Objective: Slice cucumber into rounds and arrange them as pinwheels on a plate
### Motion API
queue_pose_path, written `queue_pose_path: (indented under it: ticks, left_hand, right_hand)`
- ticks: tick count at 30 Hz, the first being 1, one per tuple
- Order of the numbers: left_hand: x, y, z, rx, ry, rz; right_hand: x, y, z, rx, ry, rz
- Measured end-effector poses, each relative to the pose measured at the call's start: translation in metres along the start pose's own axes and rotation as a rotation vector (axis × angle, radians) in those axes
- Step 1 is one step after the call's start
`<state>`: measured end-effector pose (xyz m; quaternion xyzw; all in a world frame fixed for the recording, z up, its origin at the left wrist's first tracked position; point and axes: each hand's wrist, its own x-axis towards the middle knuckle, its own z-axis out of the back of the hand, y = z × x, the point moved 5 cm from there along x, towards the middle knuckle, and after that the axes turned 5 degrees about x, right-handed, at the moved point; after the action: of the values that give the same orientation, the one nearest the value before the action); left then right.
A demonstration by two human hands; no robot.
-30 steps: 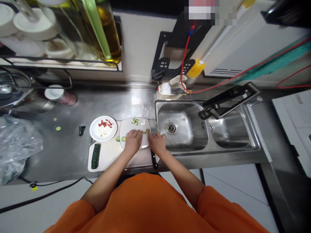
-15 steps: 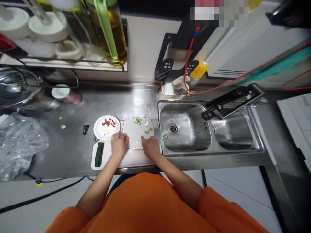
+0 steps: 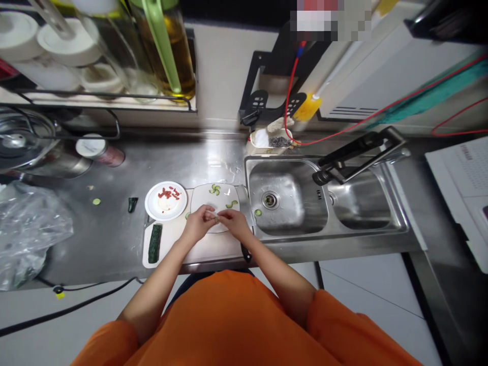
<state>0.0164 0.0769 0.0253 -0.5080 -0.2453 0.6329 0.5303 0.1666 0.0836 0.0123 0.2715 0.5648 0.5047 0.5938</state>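
My left hand (image 3: pixel 200 223) and my right hand (image 3: pixel 234 223) meet over a white square plate (image 3: pixel 204 195). Their fingertips pinch a small piece between them, mostly hidden, which looks like a cucumber slice (image 3: pixel 217 220). On the plate lie curved cucumber slices, one group (image 3: pixel 215 189) towards the back and a pair (image 3: pixel 231 204) at the right. A bit of green (image 3: pixel 187 216) shows beside my left hand. Under the plate is a white cutting board (image 3: pixel 168 249) with a length of cucumber (image 3: pixel 154 244) on its left end. A knife handle (image 3: pixel 246 252) sticks out below my right wrist.
A round white plate (image 3: pixel 148 203) with red bits stands left of the square plate. A cucumber end (image 3: pixel 132 204) and a slice (image 3: pixel 96 202) lie further left, near a plastic bag (image 3: pixel 34 229). At the right is a double sink (image 3: pixel 285 234) with a tap (image 3: pixel 354 155).
My left hand has moved right from the plate's left edge, bringing a small green piece along. My right hand has lifted off the right edge, and both now meet in the middle.
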Motion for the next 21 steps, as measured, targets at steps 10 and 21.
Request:
queue_pose_path:
  ticks: [10,21]
  left_hand:
    - [-0.002,0.012,-0.013,-0.469,0.129,0.340]
    - [0.003,0.001,-0.029,-0.484,0.146,0.375]
  right_hand:
    - [0.001,-0.011,0.013,0.458,-0.087,-0.248]
    - [-0.004,-0.009,0.015,0.505,-0.068,-0.197]
